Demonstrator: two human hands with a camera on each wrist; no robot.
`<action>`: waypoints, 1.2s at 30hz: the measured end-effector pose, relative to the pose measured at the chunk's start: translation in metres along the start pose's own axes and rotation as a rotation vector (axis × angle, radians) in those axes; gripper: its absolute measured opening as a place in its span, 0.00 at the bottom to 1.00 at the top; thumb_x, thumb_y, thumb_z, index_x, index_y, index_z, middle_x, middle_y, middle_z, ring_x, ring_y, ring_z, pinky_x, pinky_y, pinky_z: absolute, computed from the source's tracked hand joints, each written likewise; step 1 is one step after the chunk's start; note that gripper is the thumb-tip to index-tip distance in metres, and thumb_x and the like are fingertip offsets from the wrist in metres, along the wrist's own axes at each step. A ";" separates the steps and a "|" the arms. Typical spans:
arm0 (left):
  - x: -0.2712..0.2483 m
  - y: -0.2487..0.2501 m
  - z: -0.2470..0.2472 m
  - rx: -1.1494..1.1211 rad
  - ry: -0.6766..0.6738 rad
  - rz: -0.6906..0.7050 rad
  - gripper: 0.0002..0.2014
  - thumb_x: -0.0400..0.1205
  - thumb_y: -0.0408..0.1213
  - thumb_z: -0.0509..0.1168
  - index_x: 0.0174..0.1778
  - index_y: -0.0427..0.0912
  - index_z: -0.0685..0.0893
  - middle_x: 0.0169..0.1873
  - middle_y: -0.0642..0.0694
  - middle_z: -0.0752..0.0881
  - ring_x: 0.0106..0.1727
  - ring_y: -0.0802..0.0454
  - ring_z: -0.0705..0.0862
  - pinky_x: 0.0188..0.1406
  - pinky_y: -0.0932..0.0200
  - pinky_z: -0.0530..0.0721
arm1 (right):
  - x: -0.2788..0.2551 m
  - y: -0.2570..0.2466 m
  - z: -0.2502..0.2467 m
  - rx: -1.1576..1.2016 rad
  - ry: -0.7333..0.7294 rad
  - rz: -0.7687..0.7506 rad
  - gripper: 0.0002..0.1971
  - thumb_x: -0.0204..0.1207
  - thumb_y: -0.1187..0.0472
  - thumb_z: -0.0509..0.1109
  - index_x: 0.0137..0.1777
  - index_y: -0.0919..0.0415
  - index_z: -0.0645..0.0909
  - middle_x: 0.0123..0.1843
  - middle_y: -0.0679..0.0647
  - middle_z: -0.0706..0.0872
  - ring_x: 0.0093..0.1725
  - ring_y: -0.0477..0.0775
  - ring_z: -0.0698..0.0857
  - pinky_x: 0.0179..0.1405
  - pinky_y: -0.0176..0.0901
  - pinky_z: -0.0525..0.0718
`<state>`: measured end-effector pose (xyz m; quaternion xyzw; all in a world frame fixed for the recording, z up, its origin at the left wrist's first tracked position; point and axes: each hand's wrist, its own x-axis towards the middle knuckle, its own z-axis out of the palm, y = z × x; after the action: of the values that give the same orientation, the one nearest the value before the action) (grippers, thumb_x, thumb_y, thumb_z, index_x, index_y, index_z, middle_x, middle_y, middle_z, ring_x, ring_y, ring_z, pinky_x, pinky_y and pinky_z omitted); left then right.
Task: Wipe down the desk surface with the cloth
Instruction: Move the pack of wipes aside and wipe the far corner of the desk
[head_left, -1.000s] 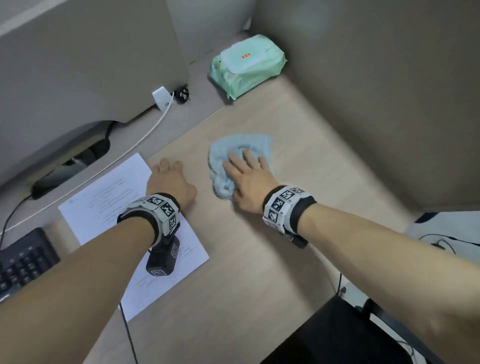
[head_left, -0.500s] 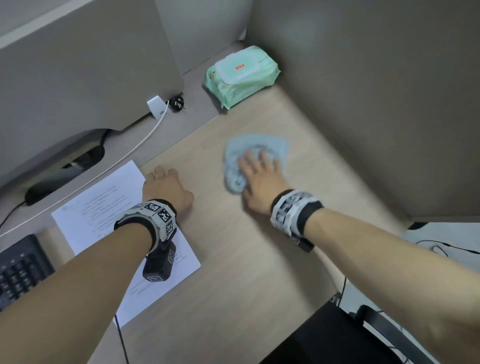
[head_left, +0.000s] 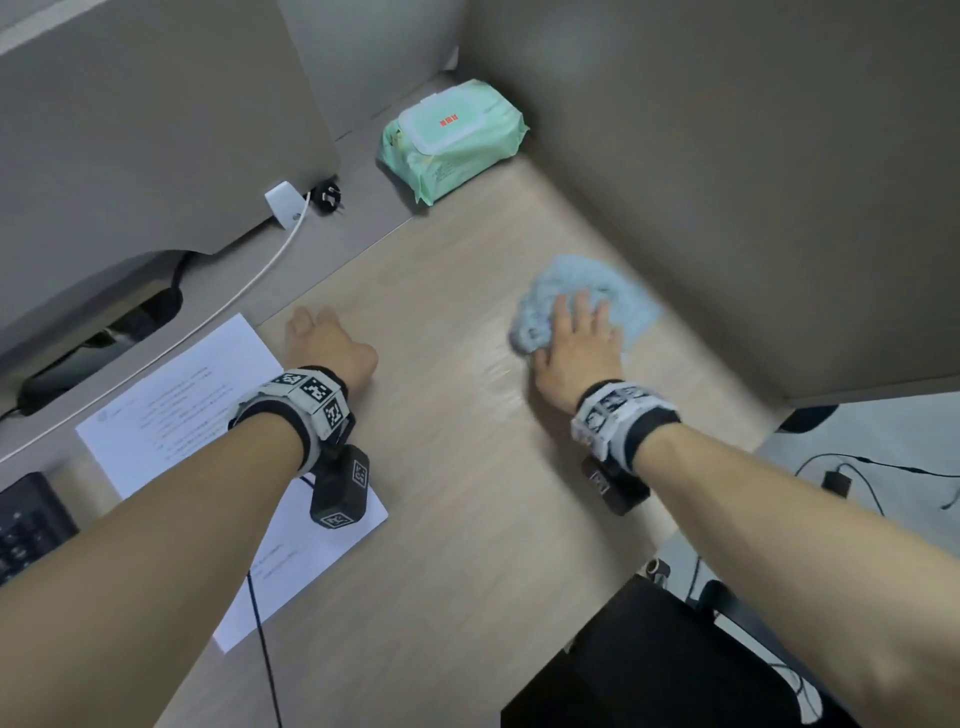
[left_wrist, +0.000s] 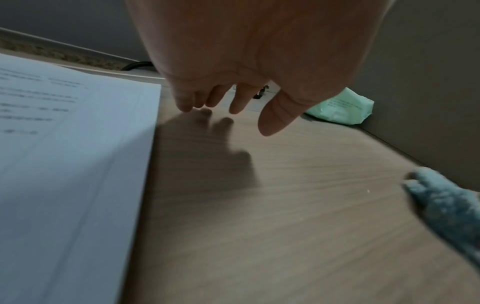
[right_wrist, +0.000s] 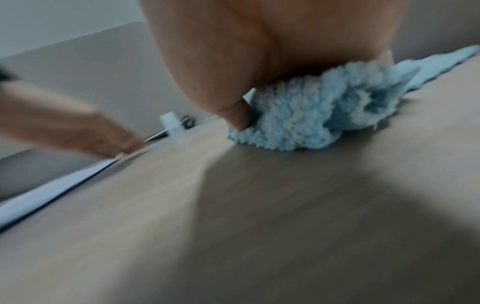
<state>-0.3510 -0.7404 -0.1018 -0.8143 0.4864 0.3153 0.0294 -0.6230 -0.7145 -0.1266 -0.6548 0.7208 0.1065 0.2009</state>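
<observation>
A fluffy light blue cloth (head_left: 582, 301) lies bunched on the light wood desk (head_left: 441, 467), close to the grey partition on the right. My right hand (head_left: 576, 338) presses flat on the cloth (right_wrist: 311, 115) with straight, spread fingers; the thumb (right_wrist: 239, 119) touches its left edge. A faint wet streak shows on the desk just left of that hand. My left hand (head_left: 322, 338) rests on the desk beside a printed sheet of paper (head_left: 182, 410), fingers (left_wrist: 233, 100) relaxed, tips on the wood, holding nothing. The cloth's edge (left_wrist: 446, 205) shows at the right of the left wrist view.
A green pack of wet wipes (head_left: 452, 140) lies in the far corner. A white charger (head_left: 283, 202), its white cable and a black plug sit by the grey panel at the back left. A black keyboard (head_left: 26, 519) is at the left edge. The partition (head_left: 727, 182) bounds the desk's right side.
My right hand has slid the cloth to the right across the desk, towards the partition. The left hand has stayed in place by the paper.
</observation>
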 end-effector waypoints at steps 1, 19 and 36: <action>0.000 0.005 0.001 -0.017 -0.006 0.012 0.31 0.73 0.33 0.60 0.76 0.40 0.69 0.77 0.36 0.64 0.78 0.35 0.64 0.76 0.41 0.69 | -0.010 -0.009 0.007 -0.022 -0.001 -0.108 0.38 0.82 0.46 0.56 0.87 0.57 0.44 0.89 0.60 0.42 0.86 0.68 0.43 0.82 0.70 0.47; -0.002 0.026 0.016 0.287 -0.045 0.048 0.37 0.76 0.40 0.60 0.82 0.61 0.55 0.85 0.38 0.47 0.84 0.33 0.47 0.76 0.38 0.65 | 0.082 0.019 -0.033 0.028 0.068 0.084 0.38 0.78 0.49 0.60 0.86 0.54 0.48 0.88 0.59 0.47 0.85 0.69 0.48 0.79 0.73 0.53; -0.010 0.016 0.003 0.347 -0.114 0.070 0.42 0.76 0.41 0.61 0.85 0.59 0.48 0.86 0.45 0.46 0.86 0.39 0.48 0.78 0.42 0.65 | 0.052 -0.038 -0.029 -0.142 -0.036 -0.484 0.38 0.78 0.41 0.58 0.85 0.54 0.54 0.89 0.58 0.43 0.85 0.72 0.44 0.81 0.74 0.50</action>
<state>-0.3682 -0.7401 -0.0947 -0.7603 0.5593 0.2731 0.1860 -0.5926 -0.7781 -0.1190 -0.8189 0.5298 0.1173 0.1870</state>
